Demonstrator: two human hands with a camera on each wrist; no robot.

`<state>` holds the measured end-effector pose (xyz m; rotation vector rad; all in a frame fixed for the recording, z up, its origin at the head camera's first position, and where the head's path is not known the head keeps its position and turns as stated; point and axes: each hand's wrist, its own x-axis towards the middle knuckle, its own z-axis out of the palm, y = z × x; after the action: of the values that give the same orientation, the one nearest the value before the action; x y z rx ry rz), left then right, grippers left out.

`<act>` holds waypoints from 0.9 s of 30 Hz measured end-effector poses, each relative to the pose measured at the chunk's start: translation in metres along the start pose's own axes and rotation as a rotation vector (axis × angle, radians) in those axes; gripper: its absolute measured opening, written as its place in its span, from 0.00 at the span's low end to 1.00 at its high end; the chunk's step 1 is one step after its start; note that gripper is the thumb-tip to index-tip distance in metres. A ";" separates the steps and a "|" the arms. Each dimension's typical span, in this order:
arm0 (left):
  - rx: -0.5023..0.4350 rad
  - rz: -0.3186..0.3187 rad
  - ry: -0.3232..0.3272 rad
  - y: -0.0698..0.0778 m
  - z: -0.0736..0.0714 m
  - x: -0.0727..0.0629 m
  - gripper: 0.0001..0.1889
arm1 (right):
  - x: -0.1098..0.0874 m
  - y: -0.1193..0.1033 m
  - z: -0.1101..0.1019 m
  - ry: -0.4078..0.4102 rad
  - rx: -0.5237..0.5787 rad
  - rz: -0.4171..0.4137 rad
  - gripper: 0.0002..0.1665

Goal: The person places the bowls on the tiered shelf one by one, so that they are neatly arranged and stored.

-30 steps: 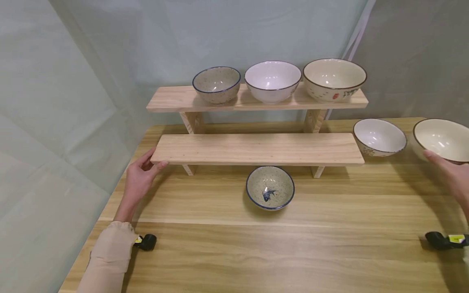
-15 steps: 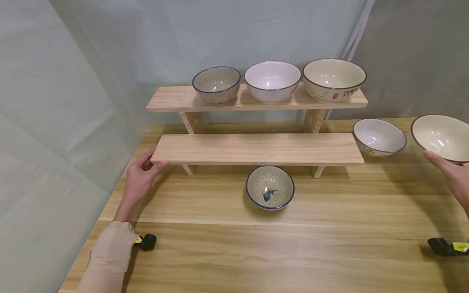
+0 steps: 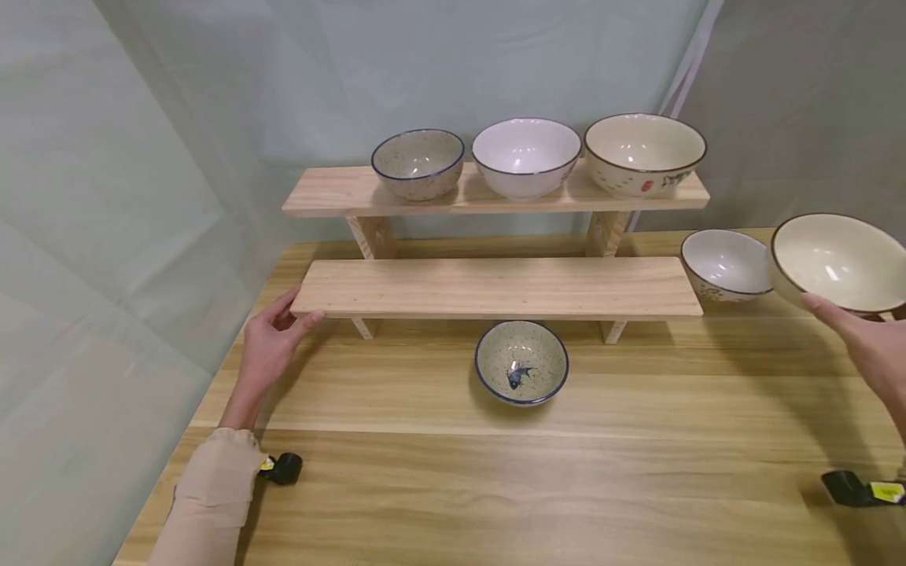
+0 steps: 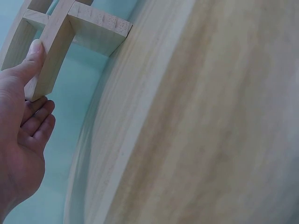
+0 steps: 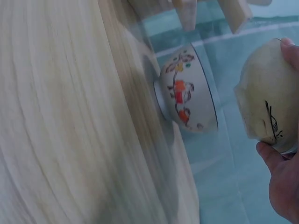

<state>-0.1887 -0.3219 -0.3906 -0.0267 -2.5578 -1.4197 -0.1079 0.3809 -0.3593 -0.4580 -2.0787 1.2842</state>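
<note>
My left hand (image 3: 272,342) grips the left end of the lower board of a two-step wooden rack (image 3: 495,288); in the left wrist view the thumb lies on top and the fingers curl beneath the board's end (image 4: 44,79). At the right, my right hand (image 3: 867,338) holds a large cream bowl (image 3: 835,263) with a brown rim, raised off the table, thumb at its near side. The right wrist view shows the bowl's painted underside (image 5: 266,102). Beside it a smaller white bowl (image 3: 729,263) stands on the table, painted with flowers outside (image 5: 187,91).
On the upper board stand a speckled blue-rimmed bowl (image 3: 419,165), a white bowl (image 3: 527,157) and a cream bowl (image 3: 644,153). A speckled bowl with a blue fish (image 3: 522,363) sits on the wooden table (image 3: 495,487) before the rack. Pale cloth (image 3: 212,94) hangs behind.
My right hand has lifted the large cream bowl and carried it left, so it now overlaps the smaller white bowl in the head view. My left hand has stayed at the rack.
</note>
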 end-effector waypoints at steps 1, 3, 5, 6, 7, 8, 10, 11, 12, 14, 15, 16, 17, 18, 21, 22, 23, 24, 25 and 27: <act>0.004 -0.001 -0.001 0.000 0.000 0.000 0.36 | -0.001 -0.002 0.001 -0.001 0.018 -0.007 0.49; 0.008 -0.001 -0.005 0.001 0.000 0.000 0.36 | -0.003 -0.005 0.002 -0.010 0.031 -0.047 0.51; 0.010 -0.001 -0.006 0.001 0.000 0.000 0.36 | -0.005 -0.007 0.003 -0.026 0.021 -0.087 0.54; 0.009 0.000 -0.004 0.001 0.000 0.000 0.36 | -0.007 -0.008 0.003 -0.036 0.011 -0.089 0.56; 0.007 0.001 -0.002 0.001 0.000 0.000 0.36 | -0.009 -0.010 0.004 -0.046 0.000 -0.089 0.57; 0.005 0.004 0.000 0.000 0.000 0.000 0.36 | -0.010 -0.011 0.004 -0.057 -0.012 -0.081 0.59; 0.002 0.007 0.003 -0.001 0.000 0.000 0.36 | -0.012 -0.015 0.004 -0.072 -0.008 -0.026 0.60; 0.002 0.008 0.004 -0.001 0.000 0.000 0.36 | -0.013 -0.017 0.004 -0.080 -0.005 0.000 0.61; 0.002 0.009 0.005 -0.001 0.000 0.000 0.36 | -0.014 -0.018 0.003 -0.087 -0.003 0.022 0.61; 0.000 0.009 0.006 -0.001 0.001 0.000 0.36 | -0.014 -0.019 0.002 -0.097 -0.013 0.038 0.61; 0.002 0.008 0.006 -0.001 0.001 0.000 0.36 | -0.015 -0.019 0.002 -0.100 -0.015 0.044 0.61; 0.006 0.006 0.005 0.000 0.001 0.001 0.36 | -0.016 -0.019 0.002 -0.105 -0.019 0.041 0.61; 0.006 0.005 0.005 0.000 0.001 0.001 0.36 | -0.016 -0.019 0.002 -0.113 -0.024 0.032 0.61; 0.006 0.004 0.005 0.000 0.001 0.001 0.36 | -0.017 -0.020 0.002 -0.117 -0.027 0.027 0.61; 0.005 0.007 0.005 0.000 0.000 0.000 0.36 | -0.021 -0.025 0.003 -0.142 -0.039 0.012 0.61; 0.000 0.010 0.006 0.000 0.001 0.000 0.36 | -0.023 -0.026 0.003 -0.152 -0.041 0.006 0.61; -0.007 0.013 0.006 0.000 0.001 0.000 0.36 | -0.024 -0.028 0.003 -0.160 -0.040 -0.001 0.61; -0.009 0.015 0.006 0.000 0.001 -0.001 0.36 | -0.025 -0.029 0.004 -0.162 -0.041 -0.006 0.61; -0.011 0.018 0.005 0.001 0.001 -0.001 0.36 | -0.027 -0.030 0.005 -0.167 -0.042 -0.014 0.62; -0.013 0.021 0.004 0.002 0.001 -0.001 0.36 | -0.029 -0.033 0.006 -0.176 -0.032 -0.023 0.62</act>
<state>-0.1871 -0.3204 -0.3896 -0.0524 -2.5372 -1.4276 -0.0898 0.3443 -0.3416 -0.3442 -2.2461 1.3210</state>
